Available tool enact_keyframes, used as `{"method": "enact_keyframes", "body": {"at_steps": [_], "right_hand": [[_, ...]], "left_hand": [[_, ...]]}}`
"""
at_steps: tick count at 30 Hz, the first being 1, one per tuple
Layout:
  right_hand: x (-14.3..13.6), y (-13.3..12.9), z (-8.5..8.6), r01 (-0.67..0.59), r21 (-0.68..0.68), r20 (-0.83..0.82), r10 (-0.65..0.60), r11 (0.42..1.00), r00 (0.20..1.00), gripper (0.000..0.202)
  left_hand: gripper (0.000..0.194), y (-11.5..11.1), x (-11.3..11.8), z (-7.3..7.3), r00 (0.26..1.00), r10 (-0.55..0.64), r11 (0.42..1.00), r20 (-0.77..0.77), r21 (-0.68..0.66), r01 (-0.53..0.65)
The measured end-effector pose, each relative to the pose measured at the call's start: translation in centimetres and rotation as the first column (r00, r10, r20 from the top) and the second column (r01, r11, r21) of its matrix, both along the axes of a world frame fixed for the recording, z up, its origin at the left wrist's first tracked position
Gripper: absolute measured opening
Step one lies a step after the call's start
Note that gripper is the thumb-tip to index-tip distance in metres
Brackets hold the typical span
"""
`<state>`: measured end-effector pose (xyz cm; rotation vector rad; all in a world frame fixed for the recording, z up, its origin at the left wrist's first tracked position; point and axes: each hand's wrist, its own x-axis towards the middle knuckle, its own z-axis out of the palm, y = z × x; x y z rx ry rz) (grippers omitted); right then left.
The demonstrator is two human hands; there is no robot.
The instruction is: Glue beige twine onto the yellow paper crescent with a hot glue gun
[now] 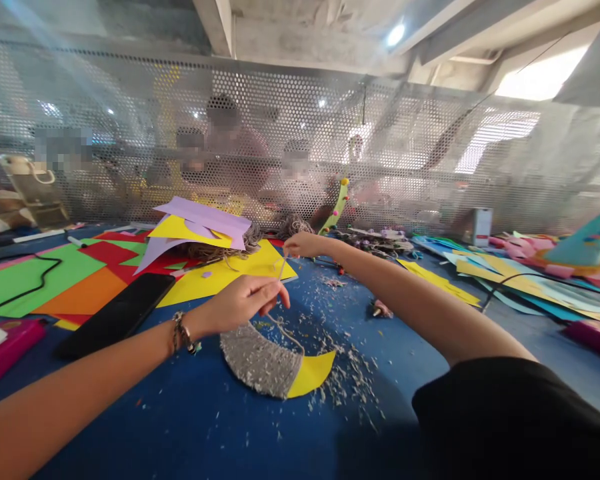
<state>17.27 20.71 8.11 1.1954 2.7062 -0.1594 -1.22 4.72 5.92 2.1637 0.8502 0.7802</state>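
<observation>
A yellow paper crescent [314, 373] lies flat on the blue table, most of its length wrapped in grey yarn [265, 360]; its right tip is bare. One loose strand curves up from the wrapping to my left hand [247, 300], whose fingers are bent together around it just above the crescent's upper end. Farther out, the strand runs on to my right hand [303, 247], stretched forward with fingertips pinched on it. Short grey yarn clippings [350, 373] are scattered around the crescent.
A black phone [117, 313] and coloured paper sheets [75, 280] lie left. Purple sheets [200, 217] rest over grey yarn at the back. More paper [510, 273] and a blue cone [580, 240] sit right. A perforated metal screen [405, 153] stands behind, with people beyond it.
</observation>
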Motion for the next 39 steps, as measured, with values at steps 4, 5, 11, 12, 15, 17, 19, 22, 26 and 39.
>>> {"method": "enact_keyframes", "body": {"at_steps": [4,5,11,12,15,17,19,22,26,39], "right_hand": [[1.6,3.4,-0.1,0.107,0.130,0.028,-0.112,0.986,0.993,0.031],[1.8,4.0,-0.1,0.128,0.155,0.028,-0.134,0.980,0.991,0.031],[2.2,5.6,0.4,0.233,0.293,-0.078,-0.219,0.927,0.972,0.031],[2.1,5.5,0.8,0.252,0.313,-0.106,-0.230,0.916,0.967,0.031],[1.8,5.1,2.0,0.308,0.347,-0.183,-0.259,0.886,0.948,0.032],[1.5,4.5,2.7,0.339,0.344,-0.223,-0.274,0.876,0.935,0.032],[1.2,3.7,3.1,0.354,0.318,-0.247,-0.284,0.879,0.927,0.032],[0.2,2.2,3.1,0.338,0.256,-0.258,-0.273,0.905,0.927,0.032],[-1.7,-0.4,2.5,0.264,0.179,-0.257,-0.214,0.948,0.942,0.032],[-2.3,-4.9,2.3,0.029,0.187,-0.278,0.024,0.982,0.960,0.027]], "left_hand": [[0.030,-4.2,-0.3,1.7,0.982,-0.171,0.946,-0.082,0.263,0.187],[0.029,-5.3,-0.1,2.0,0.966,-0.224,0.892,-0.126,0.372,0.255],[0.029,-7.7,0.9,2.2,0.855,-0.503,0.795,-0.124,0.321,0.515],[0.029,-7.4,0.8,2.0,0.867,-0.493,0.846,-0.071,0.194,0.497],[0.028,-5.0,0.1,1.1,0.931,-0.353,0.909,0.096,-0.200,0.365],[0.035,-2.6,-0.4,0.4,0.966,-0.211,0.940,0.151,-0.241,0.243],[0.040,0.2,-0.8,-0.3,0.978,-0.018,0.971,0.207,-0.230,0.067],[0.028,4.3,-0.6,-0.8,0.940,0.241,0.962,0.242,-0.185,-0.199],[0.027,7.8,1.0,-0.8,0.894,0.373,0.927,0.250,-0.127,-0.352],[0.027,9.4,1.4,0.9,0.819,0.338,0.934,0.464,-0.273,-0.231]]}}
